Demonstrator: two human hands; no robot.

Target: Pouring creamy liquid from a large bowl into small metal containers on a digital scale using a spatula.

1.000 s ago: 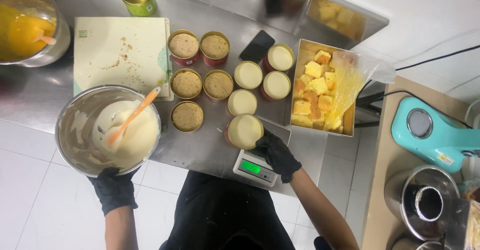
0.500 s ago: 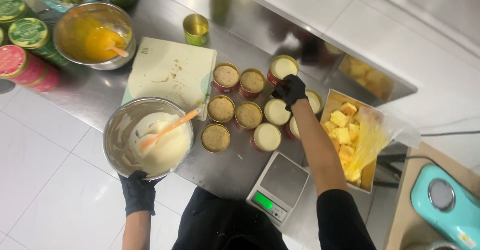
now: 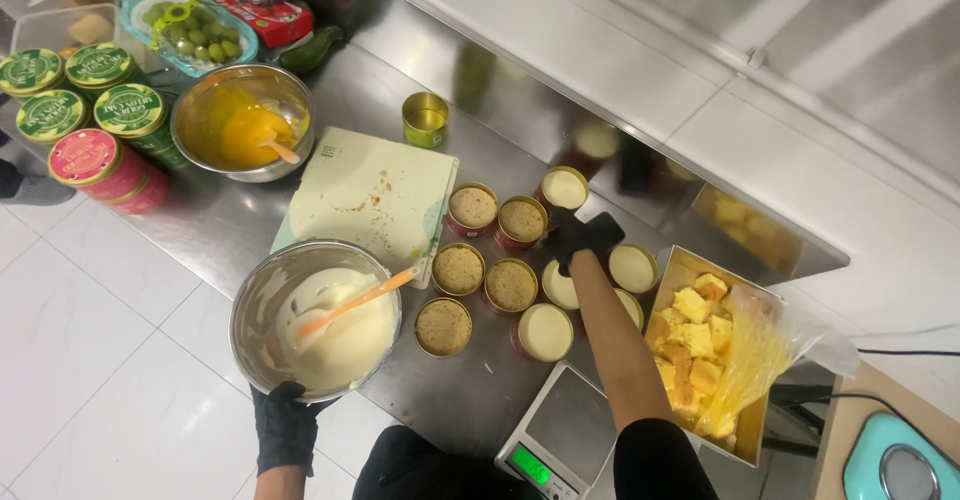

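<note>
R hand (image 3: 583, 238), black glove, sits at center of the counter (image 3: 220, 225), fingers curled down among the cream-filled tins; looks like it's on or just over one tin, but which one is hidden under the glove, so can't tell if it's pinching a rim or only touching. Nearest visible cream tin (image 3: 564, 189) is at 12 o'clock of the hand, another (image 3: 633, 268) at 4 o'clock. L hand (image 3: 285, 427), also gloved, wraps the near rim of the steel bowl (image 3: 312, 318) at 6 o'clock of the bowl; orange spatula (image 3: 355, 302) rests inside in the cream. Crumb tins (image 3: 459, 269) lie btwn bowl and R hand. Judgement: tins are small, stiff metal, light-ish but full to the top w/ soft cream, so grip the side wall, keep level, no thumb over the rim. Bowl is heavier, slick steel; needs a full rim grip.
</note>
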